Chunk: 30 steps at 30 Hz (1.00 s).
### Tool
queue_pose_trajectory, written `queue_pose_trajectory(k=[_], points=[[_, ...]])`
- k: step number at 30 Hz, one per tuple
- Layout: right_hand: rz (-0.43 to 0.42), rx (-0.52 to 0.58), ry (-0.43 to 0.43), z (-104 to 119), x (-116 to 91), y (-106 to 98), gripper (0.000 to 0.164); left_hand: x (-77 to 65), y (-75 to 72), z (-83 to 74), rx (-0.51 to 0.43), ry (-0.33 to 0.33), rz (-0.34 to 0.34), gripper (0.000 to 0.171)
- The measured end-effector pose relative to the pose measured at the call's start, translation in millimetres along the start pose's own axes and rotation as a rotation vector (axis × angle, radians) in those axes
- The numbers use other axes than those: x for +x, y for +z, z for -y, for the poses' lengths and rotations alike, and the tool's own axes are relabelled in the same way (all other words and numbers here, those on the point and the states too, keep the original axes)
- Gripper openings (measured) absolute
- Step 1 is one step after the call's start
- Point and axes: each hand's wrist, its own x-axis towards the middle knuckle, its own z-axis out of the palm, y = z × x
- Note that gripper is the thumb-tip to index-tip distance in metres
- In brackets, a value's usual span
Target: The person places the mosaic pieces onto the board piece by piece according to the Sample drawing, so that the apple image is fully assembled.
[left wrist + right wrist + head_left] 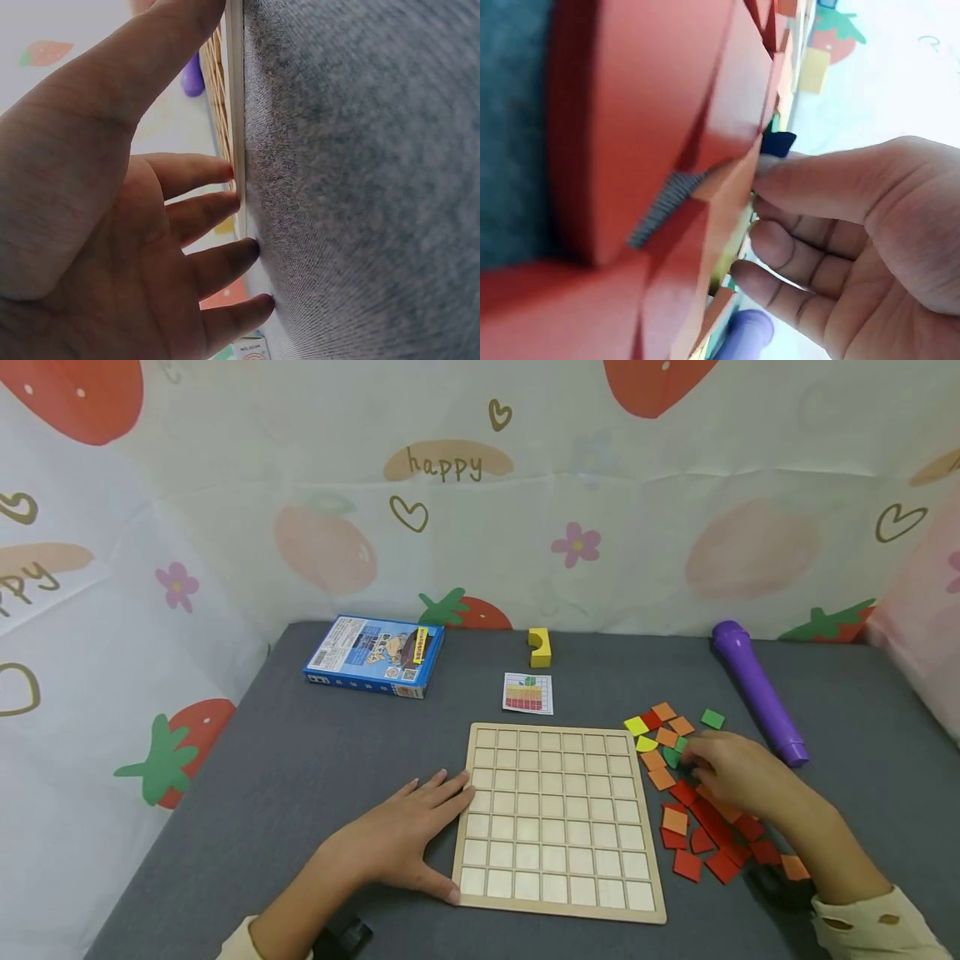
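Observation:
My left hand [397, 835] lies spread at the left side of a wooden grid board [558, 910], its thumb and fingertips touching the frame. In the left wrist view, the straight fingers [217, 270] reach along the board's edge [235, 97]. My right hand [731, 772] is bent over a pile of coloured tiles right of the board. Its thumb and a mostly hidden finger appear to pinch a small dark tile [778, 142] in the right wrist view. Near its fingertips lies a green rounded tile [671, 757]; red tiles [723, 867] and orange tiles [662, 778] spread around.
Behind the board lie a small pattern card [527, 693] and a yellow notched block [539, 648]. A blue box [375, 656] is at the back left. A purple stick [759, 693] lies beyond my right hand. A printed curtain borders the grey table [300, 752].

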Motion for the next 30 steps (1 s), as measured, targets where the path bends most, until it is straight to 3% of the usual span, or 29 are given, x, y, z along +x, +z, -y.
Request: queue_pose_trajectory(k=[6, 16, 30], points=[[-0.002, 0.011, 0.020, 3, 2, -1, 0.011, 0.0, -0.2, -0.2, -0.006, -0.014, 0.008, 0.116], [-0.039, 0.230, 0.090, 17, 12, 2, 0.004, 0.3, -0.4, -0.3, -0.017, -0.015, 0.004, 0.115], [0.049, 0.365, 0.039, 52, 56, 9, 0.004, 0.4, 0.3, -1.9, -0.020, -0.019, 0.008, 0.114]])
